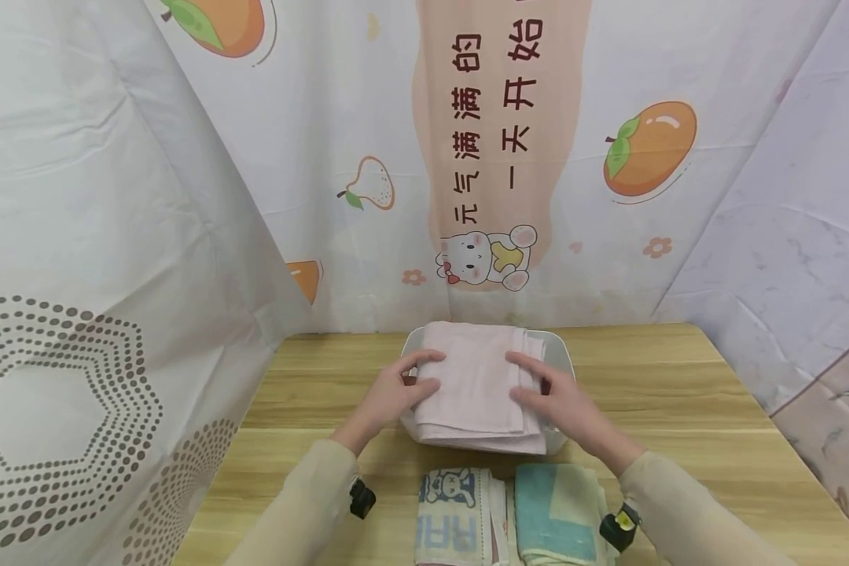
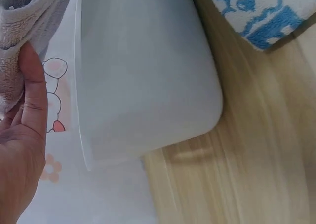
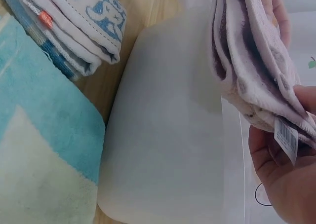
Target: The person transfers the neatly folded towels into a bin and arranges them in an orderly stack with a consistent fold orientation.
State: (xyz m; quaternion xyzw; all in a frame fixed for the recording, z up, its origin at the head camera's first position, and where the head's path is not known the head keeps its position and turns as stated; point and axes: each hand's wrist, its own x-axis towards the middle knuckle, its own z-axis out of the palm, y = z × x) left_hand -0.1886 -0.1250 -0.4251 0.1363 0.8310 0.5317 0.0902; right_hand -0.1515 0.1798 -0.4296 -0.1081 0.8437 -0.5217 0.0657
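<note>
Pink towel (image 1: 470, 385), pinched by L hand (image 1: 391, 395) & R hand (image 1: 560, 399), is best held level over tub (image 2: 148, 81) nr desk's (image 1: 651, 373) far edge.

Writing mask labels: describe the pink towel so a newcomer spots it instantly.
At the far edge of the wood table stands a whitish bin. Over its mouth, the left hand and right hand grip the folded pink towel. Unlike the blue-print towel and teal towel nearer the camera, it is pale pink and in hand.
</note>
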